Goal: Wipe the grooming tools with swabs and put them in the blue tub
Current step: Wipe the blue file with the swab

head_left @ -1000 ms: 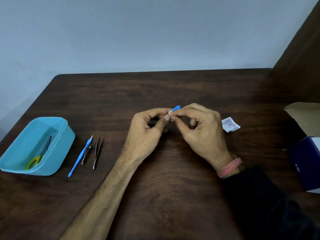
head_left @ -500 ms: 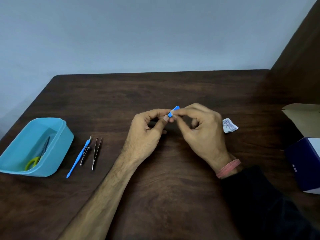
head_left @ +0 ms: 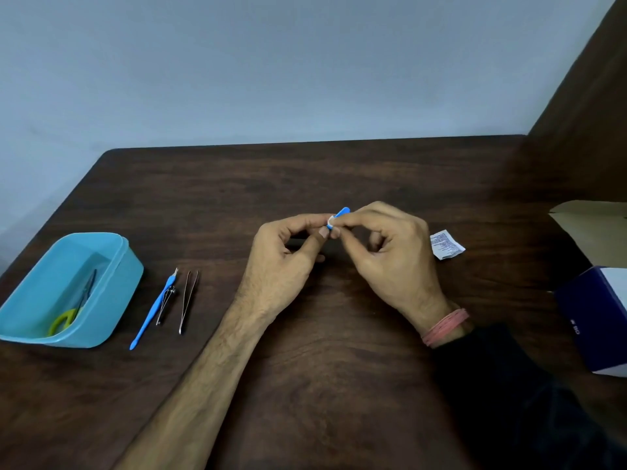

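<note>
A small blue grooming tool is held above the middle of a dark wooden surface, its rounded blue tip poking up between two hands that meet fingertip to fingertip. A scrap of white swab is wrapped against the tool just below that tip. The left hand pinches the lower part of the tool between thumb and curled forefinger; most of the tool's length is hidden behind the fingers. The right hand presses the swab against the tool in a tight grip of thumb and forefinger, its other fingers curled loosely, with a band of pink thread around the wrist and a dark sleeve below it.

To the left, three more tools lie side by side on the surface: a long blue cuticle pusher, a small nail clipper touching it, and steel tweezers just beside them. Farther left stands the blue tub, holding scissors with yellow-green handles.

To the right of the hands lies a torn white sachet. At the right edge sit a navy and white box and an open cardboard flap.
</note>
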### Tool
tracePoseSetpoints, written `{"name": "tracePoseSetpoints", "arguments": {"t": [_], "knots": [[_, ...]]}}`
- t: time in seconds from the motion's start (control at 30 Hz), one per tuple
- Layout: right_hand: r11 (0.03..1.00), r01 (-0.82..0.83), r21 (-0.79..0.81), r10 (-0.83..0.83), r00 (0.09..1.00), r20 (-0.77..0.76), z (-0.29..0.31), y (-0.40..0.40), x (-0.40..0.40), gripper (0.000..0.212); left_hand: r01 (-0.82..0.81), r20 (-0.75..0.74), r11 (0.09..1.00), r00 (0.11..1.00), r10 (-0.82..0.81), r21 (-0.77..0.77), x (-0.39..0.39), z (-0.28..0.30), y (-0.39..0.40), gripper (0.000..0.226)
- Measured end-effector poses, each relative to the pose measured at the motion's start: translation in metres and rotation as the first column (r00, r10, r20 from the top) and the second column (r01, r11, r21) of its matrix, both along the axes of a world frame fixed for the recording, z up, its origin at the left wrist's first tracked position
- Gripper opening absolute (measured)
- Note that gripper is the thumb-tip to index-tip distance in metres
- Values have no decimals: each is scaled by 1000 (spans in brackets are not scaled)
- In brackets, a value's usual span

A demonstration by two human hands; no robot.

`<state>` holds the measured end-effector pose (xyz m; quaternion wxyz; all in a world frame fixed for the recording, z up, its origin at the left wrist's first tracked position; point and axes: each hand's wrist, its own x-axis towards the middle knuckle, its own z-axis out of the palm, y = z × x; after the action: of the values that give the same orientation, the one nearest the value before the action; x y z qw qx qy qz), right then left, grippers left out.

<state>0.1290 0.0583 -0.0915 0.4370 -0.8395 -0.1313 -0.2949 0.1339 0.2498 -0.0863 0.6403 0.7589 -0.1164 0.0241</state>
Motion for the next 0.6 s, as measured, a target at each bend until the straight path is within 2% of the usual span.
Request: {"name": "tracePoseSetpoints", "arguments": {"t": [0.1,0.23,0.33,0.47,0.6], "knots": [[997,62,44,-62,998,-3,1,-3,1,12,23,-10,1000,1000,-23,20,0,0,0,23],[1000,-5,-13,5,1000,-2,-1,2,-2,13,7,-17,1000,1000,-7,-14,-1,0,0,24],[995,86,56,-85,996,-23,0,-3,2,13,25,-16,999,1000,-26,-21,-1,1,0,26],[996,37,80,-31,997,-73,3,-2,0,14,10,-52,993,999,-16,-115,-1,1,-1,31],[980,48,191,-28,994,-109,2,-3,2,12,0,-74,995,997,-7,-102,0,2,-1,35]]}}
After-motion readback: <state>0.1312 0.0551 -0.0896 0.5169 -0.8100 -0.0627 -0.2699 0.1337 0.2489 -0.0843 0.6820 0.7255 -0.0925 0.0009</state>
